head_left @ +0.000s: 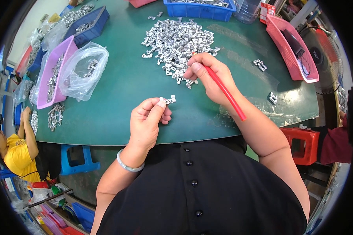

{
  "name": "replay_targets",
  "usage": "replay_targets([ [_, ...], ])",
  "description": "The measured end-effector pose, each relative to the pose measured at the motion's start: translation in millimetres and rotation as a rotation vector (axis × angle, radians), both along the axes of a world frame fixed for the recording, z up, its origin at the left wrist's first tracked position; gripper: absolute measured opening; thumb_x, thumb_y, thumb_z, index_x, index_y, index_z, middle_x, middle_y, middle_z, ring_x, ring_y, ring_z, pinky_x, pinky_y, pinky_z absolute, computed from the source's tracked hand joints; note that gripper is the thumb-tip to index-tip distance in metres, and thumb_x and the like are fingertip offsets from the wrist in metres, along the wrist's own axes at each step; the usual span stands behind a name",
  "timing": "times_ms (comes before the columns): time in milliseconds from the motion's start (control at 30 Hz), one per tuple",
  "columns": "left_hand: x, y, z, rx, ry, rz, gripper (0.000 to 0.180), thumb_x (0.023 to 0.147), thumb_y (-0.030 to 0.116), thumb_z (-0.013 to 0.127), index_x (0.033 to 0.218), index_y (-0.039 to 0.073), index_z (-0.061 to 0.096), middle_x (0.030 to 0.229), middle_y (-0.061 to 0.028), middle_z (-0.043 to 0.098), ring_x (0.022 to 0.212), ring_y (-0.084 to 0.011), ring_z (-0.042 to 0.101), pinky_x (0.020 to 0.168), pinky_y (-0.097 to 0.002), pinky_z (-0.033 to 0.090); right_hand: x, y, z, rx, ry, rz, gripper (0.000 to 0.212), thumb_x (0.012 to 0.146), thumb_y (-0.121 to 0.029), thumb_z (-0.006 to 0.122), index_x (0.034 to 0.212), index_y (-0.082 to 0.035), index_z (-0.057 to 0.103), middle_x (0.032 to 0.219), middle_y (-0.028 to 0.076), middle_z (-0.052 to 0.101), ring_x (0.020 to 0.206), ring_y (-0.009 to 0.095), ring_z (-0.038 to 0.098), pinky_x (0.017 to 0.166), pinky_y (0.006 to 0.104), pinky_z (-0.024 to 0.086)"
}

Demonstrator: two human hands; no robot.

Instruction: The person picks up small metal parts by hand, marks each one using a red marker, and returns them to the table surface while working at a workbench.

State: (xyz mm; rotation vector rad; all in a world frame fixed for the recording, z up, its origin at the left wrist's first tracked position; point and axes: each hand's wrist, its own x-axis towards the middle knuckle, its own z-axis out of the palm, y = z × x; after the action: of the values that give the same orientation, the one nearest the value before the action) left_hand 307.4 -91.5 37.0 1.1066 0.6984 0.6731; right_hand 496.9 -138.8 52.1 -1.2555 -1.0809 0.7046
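Observation:
My left hand (145, 119) is closed, pinching a small silver metal part (170, 100) between thumb and fingers above the near part of the green table (123, 78). My right hand (215, 74) grips a long red stick-like tool (228, 95), held like a pen. Its tail slants back over my right wrist, and a small tip shows beyond the fingers; what kind of tool it is I cannot make out. Just beyond my right fingers spreads a heap of similar silver metal parts (178, 41). The two hands are apart.
At left stand a purple basket (71, 47) of metal pieces, a clear plastic bag (94, 84) and a blue bin (100, 21). A blue bin (200, 11) is at the back, a pink basket (280, 47) at right. Loose parts (273, 98) lie rightward. A person in yellow (17, 156) sits left.

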Motion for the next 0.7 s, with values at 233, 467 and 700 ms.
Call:
replay_targets([
  [233, -5, 4, -2, -0.044, -0.025, -0.023, 0.012, 0.087, 0.011, 0.05, 0.089, 0.002, 0.057, 0.077, -0.0082, 0.06, 0.064, -0.0138, 0.057, 0.058, -0.0248, 0.047, 30, 24, -1, 0.058, -0.814, -0.005, 0.019, 0.072, -0.001, 0.055, 0.09, -0.006, 0.052, 0.075, 0.012, 0.055, 0.069, 0.03, 0.053, 0.062, 0.0371, 0.043],
  [467, -11, 6, 0, -0.133, -0.083, -0.059, 0.011, 0.087, 0.011, 0.049, 0.089, 0.002, 0.056, 0.083, -0.0114, 0.061, 0.07, -0.0172, 0.06, 0.063, -0.0274, 0.05, 22, 38, 3, 0.017, -1.134, 0.117, 0.019, 0.07, -0.002, 0.054, 0.088, -0.009, 0.053, 0.078, 0.006, 0.056, 0.083, 0.027, 0.051, 0.068, 0.0371, 0.045],
  [700, -16, 6, -2, -0.155, -0.093, -0.065, 0.012, 0.087, 0.012, 0.05, 0.089, 0.002, 0.058, 0.083, -0.0108, 0.062, 0.07, -0.0168, 0.06, 0.063, -0.0272, 0.05, 26, 40, -4, 0.05, -0.884, 0.088, 0.021, 0.073, 0.001, 0.055, 0.092, -0.006, 0.053, 0.078, 0.007, 0.056, 0.075, 0.021, 0.054, 0.067, 0.0306, 0.045],
])
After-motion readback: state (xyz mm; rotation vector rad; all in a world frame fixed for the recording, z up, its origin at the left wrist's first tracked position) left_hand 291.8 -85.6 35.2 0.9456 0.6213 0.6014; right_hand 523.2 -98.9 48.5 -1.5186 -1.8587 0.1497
